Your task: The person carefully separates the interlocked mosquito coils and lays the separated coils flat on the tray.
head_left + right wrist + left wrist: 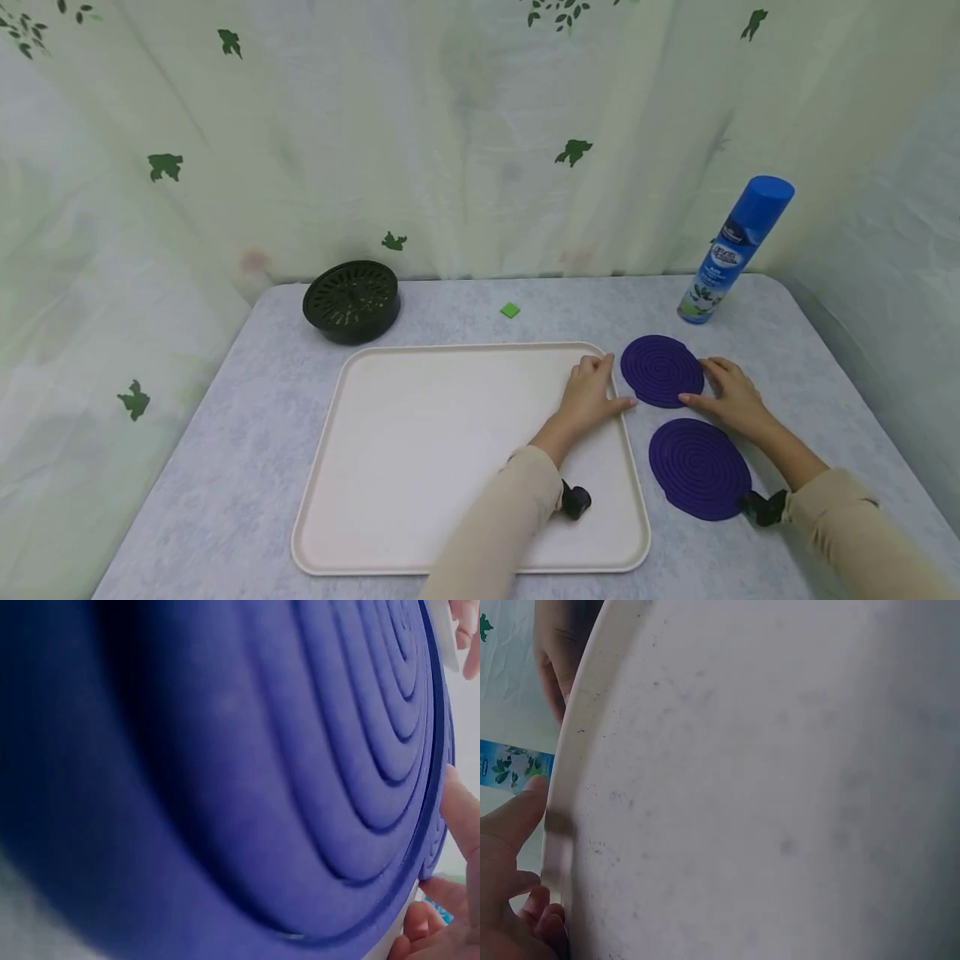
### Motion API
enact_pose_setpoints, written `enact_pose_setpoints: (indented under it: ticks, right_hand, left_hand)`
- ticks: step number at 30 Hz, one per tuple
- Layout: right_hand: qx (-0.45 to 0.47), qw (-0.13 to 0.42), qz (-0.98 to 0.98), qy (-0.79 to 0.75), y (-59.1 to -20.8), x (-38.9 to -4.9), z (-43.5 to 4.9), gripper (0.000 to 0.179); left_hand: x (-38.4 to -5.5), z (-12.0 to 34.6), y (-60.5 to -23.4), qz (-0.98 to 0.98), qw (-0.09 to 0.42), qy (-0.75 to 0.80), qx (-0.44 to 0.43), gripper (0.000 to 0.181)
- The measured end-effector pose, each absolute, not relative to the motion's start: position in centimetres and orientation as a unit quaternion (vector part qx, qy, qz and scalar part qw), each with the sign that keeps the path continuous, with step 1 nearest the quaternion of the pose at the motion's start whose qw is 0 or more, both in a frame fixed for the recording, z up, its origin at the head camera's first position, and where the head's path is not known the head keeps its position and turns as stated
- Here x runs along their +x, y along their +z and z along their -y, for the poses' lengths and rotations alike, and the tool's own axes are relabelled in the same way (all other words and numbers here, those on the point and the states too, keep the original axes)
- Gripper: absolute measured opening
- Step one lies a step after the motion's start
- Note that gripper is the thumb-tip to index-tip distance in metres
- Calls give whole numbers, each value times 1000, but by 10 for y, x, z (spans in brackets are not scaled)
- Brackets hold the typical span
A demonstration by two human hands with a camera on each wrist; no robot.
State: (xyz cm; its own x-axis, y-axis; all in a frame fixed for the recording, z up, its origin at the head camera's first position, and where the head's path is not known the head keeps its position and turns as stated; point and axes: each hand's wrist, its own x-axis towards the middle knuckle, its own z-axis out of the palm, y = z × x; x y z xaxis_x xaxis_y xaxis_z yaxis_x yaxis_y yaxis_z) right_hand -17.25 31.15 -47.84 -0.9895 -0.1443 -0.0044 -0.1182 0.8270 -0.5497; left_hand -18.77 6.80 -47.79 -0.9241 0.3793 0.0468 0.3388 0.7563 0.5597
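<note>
Two round purple coiled mats lie to the right of a large white tray (465,458). At the far mat (660,371), my right hand (731,400) holds the right side of the rim between thumb and fingertips. My left hand (588,396) reaches over the tray's right rim, its thumb at the far mat's lower left edge and its index fingertip by the tray corner. The near mat (699,468) lies flat below my right hand. In the right wrist view, the near mat (322,750) fills much of the picture, with the right fingers (461,810) beyond it.
A black round slotted dish (352,302) sits at the back left of the table (217,433). Near the back edge lies a small green square (510,310). A blue spray can (731,254) stands at the back right, behind the far mat. A leaf-patterned curtain (465,150) hangs behind.
</note>
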Motion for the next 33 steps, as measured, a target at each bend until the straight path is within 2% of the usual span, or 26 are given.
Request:
enact_pose_setpoints:
  ticks: [7, 13, 16, 23, 30, 33]
  right_hand:
    - [-54, 38, -930, -362, -477, -173, -313, 76]
    - [-45, 45, -885, -460, -473, -168, -309, 62]
    - [-38, 44, -886, -460, -471, -167, -308, 57]
    - [-6, 77, -898, -433, -471, -170, -305, 59]
    - [-32, 27, -880, -473, -466, -164, -309, 42]
    - [-47, 23, -850, -524, -460, -160, -312, 33]
  left_hand:
    - [-192, -80, -473, -963, 44, 203, 174, 66]
    - [-192, -84, -468, -962, 64, 221, 149, 53]
    - [-191, -85, -469, -956, 57, 259, 124, 46]
    - [-189, -87, -470, -899, -24, 430, 82, 21]
    - [-189, -90, -467, -798, 23, 601, 45, 16]
    - [-190, -88, -460, -761, 37, 646, 44, 16]
